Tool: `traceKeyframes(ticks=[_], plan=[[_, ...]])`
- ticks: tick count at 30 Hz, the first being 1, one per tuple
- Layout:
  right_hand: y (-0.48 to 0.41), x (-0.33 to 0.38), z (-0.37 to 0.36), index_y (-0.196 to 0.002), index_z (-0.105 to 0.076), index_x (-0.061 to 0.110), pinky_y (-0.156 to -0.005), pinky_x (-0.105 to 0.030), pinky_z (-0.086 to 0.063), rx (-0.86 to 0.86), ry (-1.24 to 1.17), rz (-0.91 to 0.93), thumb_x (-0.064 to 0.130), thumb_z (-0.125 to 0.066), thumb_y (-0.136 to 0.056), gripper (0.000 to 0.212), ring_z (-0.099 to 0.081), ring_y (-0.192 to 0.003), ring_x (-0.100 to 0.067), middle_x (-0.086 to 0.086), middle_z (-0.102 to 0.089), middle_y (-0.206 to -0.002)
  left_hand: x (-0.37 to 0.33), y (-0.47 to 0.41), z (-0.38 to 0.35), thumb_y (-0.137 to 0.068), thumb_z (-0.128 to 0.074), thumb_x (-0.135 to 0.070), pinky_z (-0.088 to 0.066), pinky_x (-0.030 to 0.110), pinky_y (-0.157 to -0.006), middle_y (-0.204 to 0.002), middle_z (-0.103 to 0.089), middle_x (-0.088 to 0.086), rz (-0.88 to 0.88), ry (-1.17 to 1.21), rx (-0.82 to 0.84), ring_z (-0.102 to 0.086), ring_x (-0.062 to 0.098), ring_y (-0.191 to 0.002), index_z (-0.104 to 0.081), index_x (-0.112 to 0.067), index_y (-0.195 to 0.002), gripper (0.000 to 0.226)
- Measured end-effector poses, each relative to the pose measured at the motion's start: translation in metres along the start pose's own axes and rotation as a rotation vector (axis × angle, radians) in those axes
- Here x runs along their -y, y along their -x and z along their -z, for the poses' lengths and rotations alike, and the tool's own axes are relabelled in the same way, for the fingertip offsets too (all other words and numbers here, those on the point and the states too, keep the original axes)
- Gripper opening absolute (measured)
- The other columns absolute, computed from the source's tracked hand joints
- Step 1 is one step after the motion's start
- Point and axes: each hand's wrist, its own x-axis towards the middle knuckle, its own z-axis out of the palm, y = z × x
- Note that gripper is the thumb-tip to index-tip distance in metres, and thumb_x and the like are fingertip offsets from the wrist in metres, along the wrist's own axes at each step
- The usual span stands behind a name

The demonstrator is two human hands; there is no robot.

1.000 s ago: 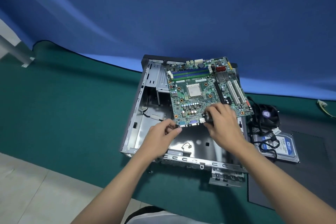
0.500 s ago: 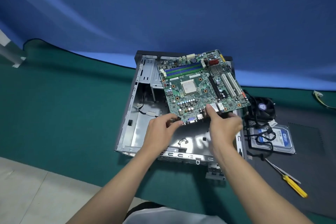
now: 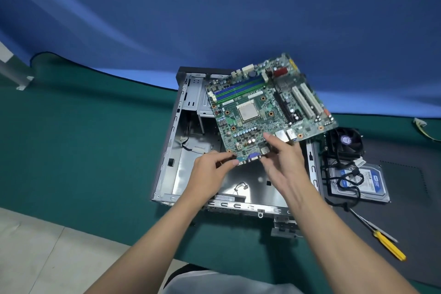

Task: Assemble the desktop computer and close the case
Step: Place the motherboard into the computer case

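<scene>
Board tipped further than 0.5 s ago: far edge higher, far-right corner now out past the right wall of the case. Near-left corner has hardly shifted. Against 1.0 s ago, right hand no longer lies over the top of the board.

Board: in the air above the open case, component side up, near edge low, far edge raised, not seated. Port edge faces the person. CPU socket near the middle, white slots on the right side.

Left hand: thumb and fingertips curled, pinching the near-left corner at the port edge.

Right hand: thumb lies on the top face by the ports, fingers run under the near edge (tips hidden by the board). Board is clamped between thumb and fingers.

Case: lies on its side on a green mat, open side up, bare metal floor visible under the board, one small loose wire on that floor.

Right of the case: fan, then a drive nearer the person with a black cable across it. Yellow-handled screwdriver lies nearer still, on a dark sheet. Blue cloth behind.
</scene>
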Motion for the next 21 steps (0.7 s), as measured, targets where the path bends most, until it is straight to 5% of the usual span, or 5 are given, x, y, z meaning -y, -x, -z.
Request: traceKeyframes(ticks=[4, 9, 11, 16, 21], plan=[[0.002, 0.007, -0.008, -0.119, -0.048, 0.019, -0.092, -0.047, -0.049, 0.099, 0.166, 0.228, -0.01, -0.078, -0.059, 0.073, -0.066, -0.098, -0.022, -0.013, -0.063, -0.115, 0.003, 0.0, 0.001, -0.085, -0.076, -0.024, -0.051, 0.022, -0.076, -0.086, -0.071, -0.006, 0.014, -0.011, -0.013, -0.064, 0.013, -0.083, -0.078, -0.015, -0.099, 0.017], [0.011, 0.008, -0.017, -0.067, -0.052, 0.043, -0.068, -0.038, -0.048, 0.149, 0.572, 0.538, 0.021, -0.085, -0.057, 0.041, -0.056, -0.064, -0.009, 0.015, -0.058, -0.064, 0.002, 0.001, -0.004, -0.078, -0.082, -0.024, -0.049, 0.023, -0.071, -0.073, -0.069, -0.008, 0.033, 0.006, -0.067, -0.063, 0.014, -0.074, -0.077, -0.015, -0.085, 0.012], [0.015, 0.006, -0.017, -0.068, -0.051, 0.041, -0.069, -0.041, -0.05, 0.181, 0.638, 0.585, 0.025, -0.084, -0.059, 0.038, -0.055, -0.064, -0.01, 0.015, -0.057, -0.064, -0.001, 0.004, -0.006, -0.082, -0.079, -0.024, -0.046, 0.021, -0.071, -0.078, -0.07, -0.005, -0.054, -0.052, -0.037, -0.062, 0.014, -0.076, -0.077, -0.014, -0.089, 0.013], [0.033, 0.012, -0.022, -0.085, -0.051, 0.034, -0.06, -0.016, -0.047, 0.276, 0.846, 0.706, 0.027, -0.081, -0.07, 0.034, -0.06, -0.064, 0.0, 0.015, -0.064, -0.072, 0.002, 0.011, -0.004, -0.094, -0.064, -0.023, -0.044, 0.035, -0.086, -0.093, -0.067, 0.006, -0.263, -0.197, -0.004, -0.058, 0.022, -0.092, -0.075, -0.01, -0.106, 0.021], [0.048, 0.037, -0.033, -0.086, -0.053, 0.037, -0.062, -0.012, -0.048, 0.396, 0.941, 0.727, 0.029, -0.077, -0.074, 0.029, -0.061, -0.067, 0.002, 0.019, -0.064, -0.073, 0.007, 0.024, 0.002, -0.095, -0.063, -0.019, -0.053, 0.04, -0.073, -0.081, -0.066, 0.009, -0.565, -0.433, -0.001, -0.06, 0.028, -0.079, -0.076, -0.004, -0.095, 0.02]])
